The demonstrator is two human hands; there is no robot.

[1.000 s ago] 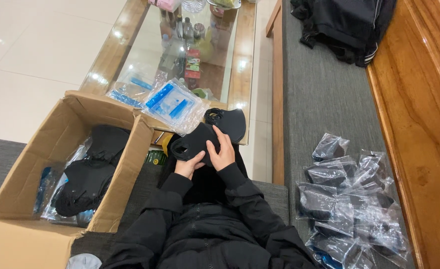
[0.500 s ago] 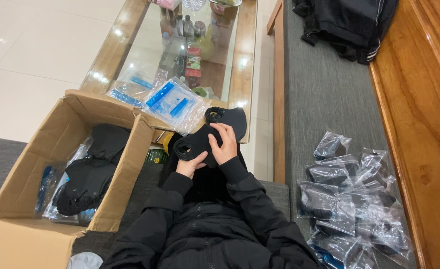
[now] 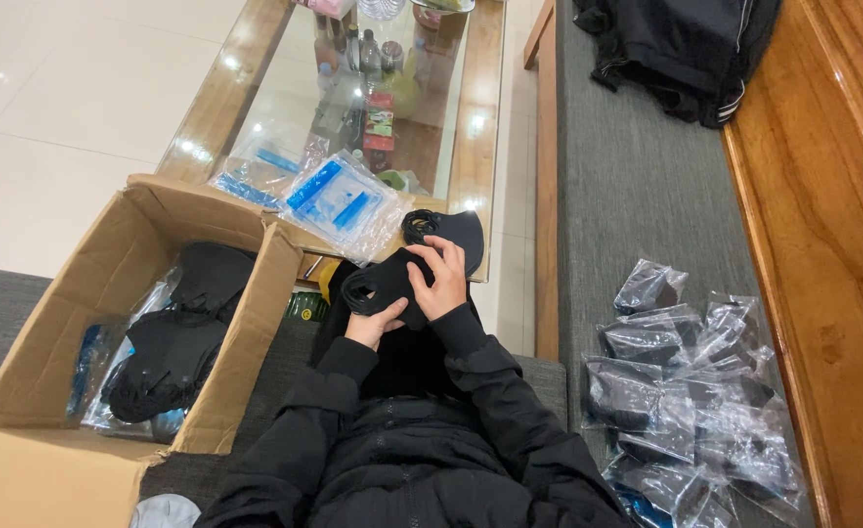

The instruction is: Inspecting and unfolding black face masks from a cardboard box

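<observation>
A black mask (image 3: 414, 269) is held above the lap, between box (image 3: 80, 323) and sofa (image 3: 627, 196). It is gripped at its lower end by the left hand (image 3: 373, 325) and pinched near the middle by the right hand (image 3: 443, 279), both closed on the fabric. The ear loops are seen bunched at each end. To handle it well, the mask is best kept flat and taut, with the loops kept untangled. Empty bags (image 3: 339, 200) are laid on the table (image 3: 226, 98); packed masks (image 3: 686, 391) are piled on the sofa.
</observation>
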